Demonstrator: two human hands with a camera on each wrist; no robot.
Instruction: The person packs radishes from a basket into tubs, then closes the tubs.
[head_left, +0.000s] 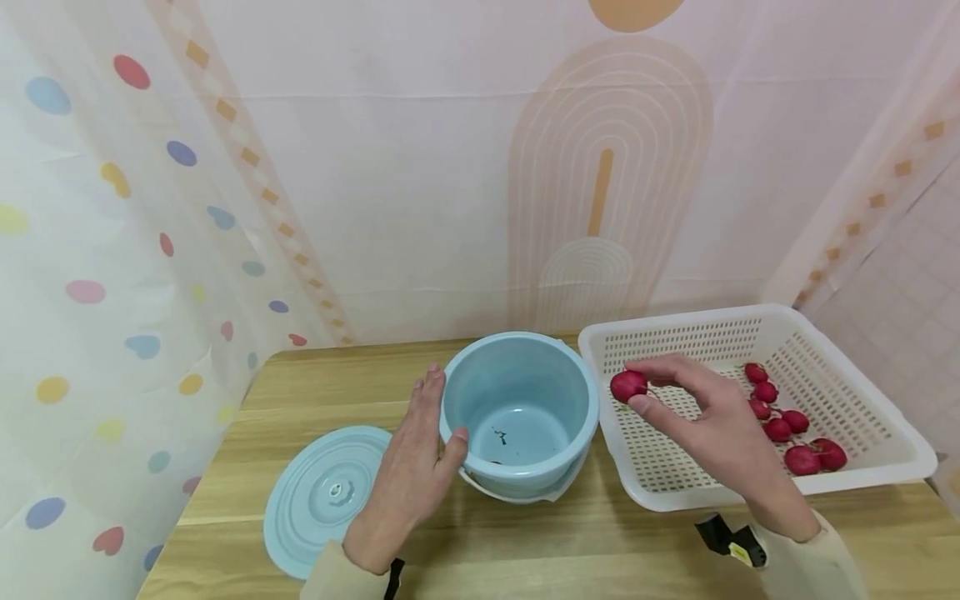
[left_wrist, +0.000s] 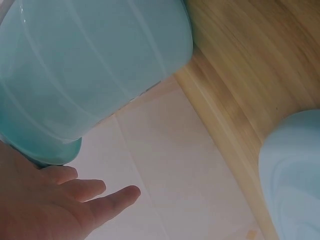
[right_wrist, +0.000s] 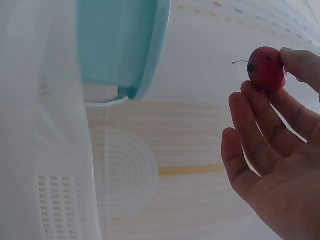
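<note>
One blue bucket (head_left: 520,414), one blue lid (head_left: 327,496), one white basket (head_left: 862,392). Seven red radishes (head_left: 779,429) in the basket, one more radish (head_left: 627,386) in a hand (head_left: 720,433).

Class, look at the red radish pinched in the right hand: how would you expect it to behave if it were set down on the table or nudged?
The radish looks small and round, so it would probably roll. The right hand holds it with fingertips alone, which suggests it is light. Its smooth skin may be slightly slippery.

Small round red radish (head_left: 627,386) pinched above white basket's near-left corner, empty upright pale-blue bucket (head_left: 520,414) just beside.
</note>
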